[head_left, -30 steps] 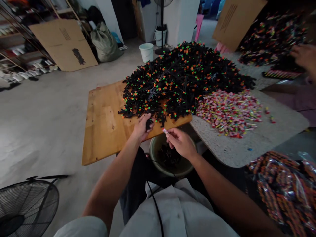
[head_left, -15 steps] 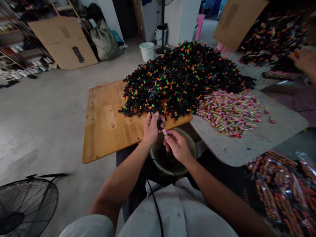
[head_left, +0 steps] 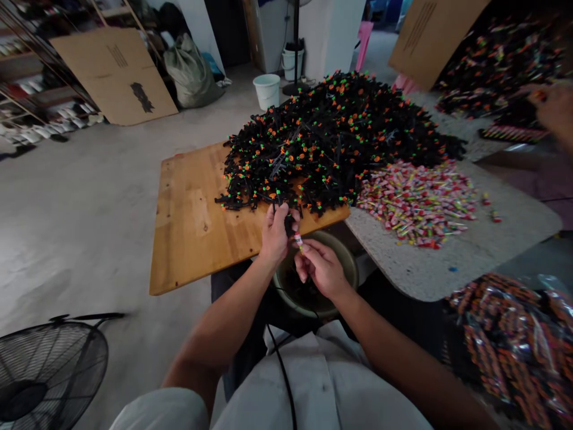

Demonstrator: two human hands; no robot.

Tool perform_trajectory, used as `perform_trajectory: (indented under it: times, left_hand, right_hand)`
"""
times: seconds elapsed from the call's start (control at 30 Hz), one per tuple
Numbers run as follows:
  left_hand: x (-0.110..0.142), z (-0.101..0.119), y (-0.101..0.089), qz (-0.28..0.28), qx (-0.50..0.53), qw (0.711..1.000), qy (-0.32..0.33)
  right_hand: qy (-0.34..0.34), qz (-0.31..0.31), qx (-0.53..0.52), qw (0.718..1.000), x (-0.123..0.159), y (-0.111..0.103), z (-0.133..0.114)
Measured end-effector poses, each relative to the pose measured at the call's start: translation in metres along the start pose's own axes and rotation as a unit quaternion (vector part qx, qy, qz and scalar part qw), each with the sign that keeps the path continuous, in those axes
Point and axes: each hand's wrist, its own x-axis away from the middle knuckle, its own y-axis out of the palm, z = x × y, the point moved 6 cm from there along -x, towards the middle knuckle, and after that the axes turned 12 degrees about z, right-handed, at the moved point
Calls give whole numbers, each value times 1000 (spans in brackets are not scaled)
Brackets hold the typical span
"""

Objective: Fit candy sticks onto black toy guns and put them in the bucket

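My left hand (head_left: 275, 233) is closed around a black plastic toy gun (head_left: 289, 223), largely hidden by the fingers, at the front edge of the wooden board. Just to its right, my right hand (head_left: 323, 266) pinches a small candy tube (head_left: 298, 239) with a pink-and-white label. The tube's upper end meets the underside of the toy gun; whether it sits inside cannot be made out. Beyond both hands rises a big heap of black toy guns (head_left: 322, 143) with orange and green tips. More of the little tubes lie in a pink pile (head_left: 416, 203) at the right.
The heap rests on a wooden board (head_left: 188, 239), beside a grey speckled tabletop (head_left: 501, 245). Beneath my hands stands a round tub (head_left: 351, 263) holding dark pieces. A floor fan (head_left: 54, 370) is at lower left, plastic-wrapped goods (head_left: 514, 346) at lower right. Another person's hand (head_left: 553, 110) works at far right.
My left hand has moved right with the toy gun, toward my right hand. The tube and the gun have come together. Over the last half second both hands have barely shifted.
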Motion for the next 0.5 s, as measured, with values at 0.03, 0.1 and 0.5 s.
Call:
perform_trajectory:
  times: [0.03,0.1,0.5]
  left_hand:
    - [1,0,0,2,-6,1000,5]
    - [2,0,-2,11,-16,1000,16]
    - [9,-6,-5,30,-71,992,95]
  right_hand:
    - [-3,0,8,1000,0,-1,0]
    - [-15,-2,33,999,2,-2,-2]
    - [-29,-27,105,994,11,-2,-1]
